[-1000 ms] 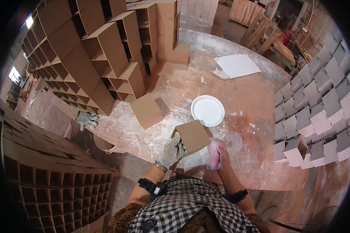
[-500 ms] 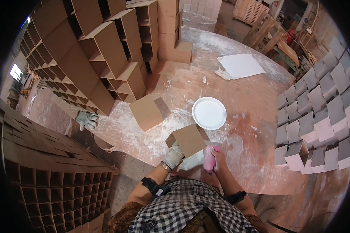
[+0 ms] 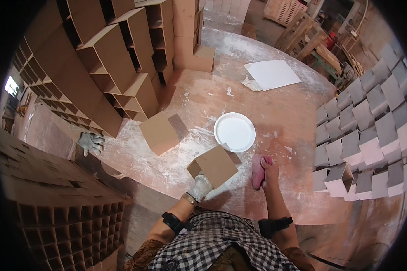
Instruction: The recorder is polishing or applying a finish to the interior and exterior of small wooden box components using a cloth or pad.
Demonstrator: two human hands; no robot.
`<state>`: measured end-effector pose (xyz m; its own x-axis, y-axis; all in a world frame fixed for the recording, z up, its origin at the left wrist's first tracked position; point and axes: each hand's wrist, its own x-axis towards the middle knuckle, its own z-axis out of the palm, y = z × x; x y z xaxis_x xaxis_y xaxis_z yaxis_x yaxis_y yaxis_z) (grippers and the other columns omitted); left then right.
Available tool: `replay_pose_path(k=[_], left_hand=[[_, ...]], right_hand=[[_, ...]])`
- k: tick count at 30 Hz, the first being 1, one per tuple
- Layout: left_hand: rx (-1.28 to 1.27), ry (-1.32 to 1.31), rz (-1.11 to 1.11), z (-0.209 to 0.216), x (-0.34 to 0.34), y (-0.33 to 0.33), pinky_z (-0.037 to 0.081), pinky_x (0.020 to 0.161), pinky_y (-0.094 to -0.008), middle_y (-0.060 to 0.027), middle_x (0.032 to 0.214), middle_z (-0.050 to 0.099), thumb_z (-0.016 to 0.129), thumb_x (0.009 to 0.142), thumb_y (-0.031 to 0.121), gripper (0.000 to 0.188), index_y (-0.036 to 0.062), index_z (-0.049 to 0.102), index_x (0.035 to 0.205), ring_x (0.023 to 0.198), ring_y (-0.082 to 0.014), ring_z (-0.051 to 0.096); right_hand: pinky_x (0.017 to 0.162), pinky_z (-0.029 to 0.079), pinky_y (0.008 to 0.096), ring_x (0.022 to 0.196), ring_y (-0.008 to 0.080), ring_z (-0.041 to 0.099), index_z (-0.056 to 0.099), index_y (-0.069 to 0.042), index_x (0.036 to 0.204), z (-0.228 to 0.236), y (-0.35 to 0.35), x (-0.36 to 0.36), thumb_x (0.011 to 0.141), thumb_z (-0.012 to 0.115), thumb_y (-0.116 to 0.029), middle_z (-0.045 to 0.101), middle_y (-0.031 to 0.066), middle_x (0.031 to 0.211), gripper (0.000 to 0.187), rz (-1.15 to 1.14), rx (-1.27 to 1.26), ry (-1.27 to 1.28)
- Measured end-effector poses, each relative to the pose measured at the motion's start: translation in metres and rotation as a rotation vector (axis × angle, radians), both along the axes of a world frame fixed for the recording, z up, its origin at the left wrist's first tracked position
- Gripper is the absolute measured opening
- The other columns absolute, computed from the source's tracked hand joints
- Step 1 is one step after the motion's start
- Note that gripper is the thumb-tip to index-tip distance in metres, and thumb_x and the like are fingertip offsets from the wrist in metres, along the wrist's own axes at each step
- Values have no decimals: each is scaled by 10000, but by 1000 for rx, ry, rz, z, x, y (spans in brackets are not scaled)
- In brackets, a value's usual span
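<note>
My left hand [image 3: 201, 187], in a whitish work glove, grips an open-ended brown cardboard-like box [image 3: 215, 168] near the table's front edge. Its fingers reach into the box's opening and are partly hidden. My bare right hand [image 3: 270, 170] is closed around a pink sponge-like pad [image 3: 257, 173], right of the box and apart from it. Just beyond the box stands a round white dish [image 3: 234, 132] with white contents. Another brown box [image 3: 159, 134] sits on the table to the left of the dish.
Tall stacks of open brown boxes [image 3: 108, 54] rise at the left. Rows of grey-white boxes [image 3: 362, 115] are stacked at the right. A white sheet [image 3: 273, 74] lies at the back of the powder-smeared table [image 3: 203, 97]. A dirty glove [image 3: 91, 143] rests on the left edge.
My right hand has moved the pink pad rightward and away from the box. My left hand still grips the box, which is turned slightly. The whole view has shifted a little.
</note>
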<state>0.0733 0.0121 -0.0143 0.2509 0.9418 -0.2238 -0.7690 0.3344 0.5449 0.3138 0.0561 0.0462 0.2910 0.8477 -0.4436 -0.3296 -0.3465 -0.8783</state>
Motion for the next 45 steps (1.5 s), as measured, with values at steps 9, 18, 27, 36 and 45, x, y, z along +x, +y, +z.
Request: replay_pose_path(k=[9, 18, 27, 36, 45], left_hand=[[17, 124, 116, -10, 14, 3, 497, 886, -362, -118, 1198, 574, 498, 954, 250, 354, 56, 503, 1250, 1060, -251, 574], [19, 255, 207, -27, 14, 0, 483, 901, -362, -121, 1207, 568, 502, 948, 252, 362, 57, 504, 1252, 1079, -259, 558], [70, 392, 233, -33, 10, -2, 469, 917, -363, -124, 1217, 561, 507, 942, 254, 369, 57, 506, 1253, 1098, -266, 543], [124, 542, 216, -44, 39, 1, 455, 932, -363, -126, 1226, 555, 511, 935, 256, 376, 58, 507, 1255, 1117, -274, 527], [165, 677, 188, -57, 33, -9, 442, 948, -364, -129, 1236, 548, 516, 929, 258, 384, 59, 508, 1256, 1136, -281, 512]], right_hand=[[707, 495, 432, 792, 358, 652, 642, 10, 932, 34, 96, -23, 731, 653, -166, 664, 220, 838, 267, 514, 213, -1125], [754, 483, 492, 852, 433, 613, 645, -3, 865, 38, 119, -51, 722, 607, -182, 642, 255, 883, 232, 764, 202, -1423], [767, 489, 482, 874, 426, 619, 650, 11, 917, 35, 135, -33, 735, 601, -212, 644, 255, 922, 292, 729, 258, -1303], [753, 491, 483, 859, 409, 628, 639, -7, 933, 42, 122, -49, 733, 621, -251, 648, 227, 932, 316, 911, 237, -1486], [727, 499, 413, 829, 361, 646, 643, -17, 986, 3, 133, -13, 724, 696, -175, 663, 209, 920, 311, 631, 246, -973]])
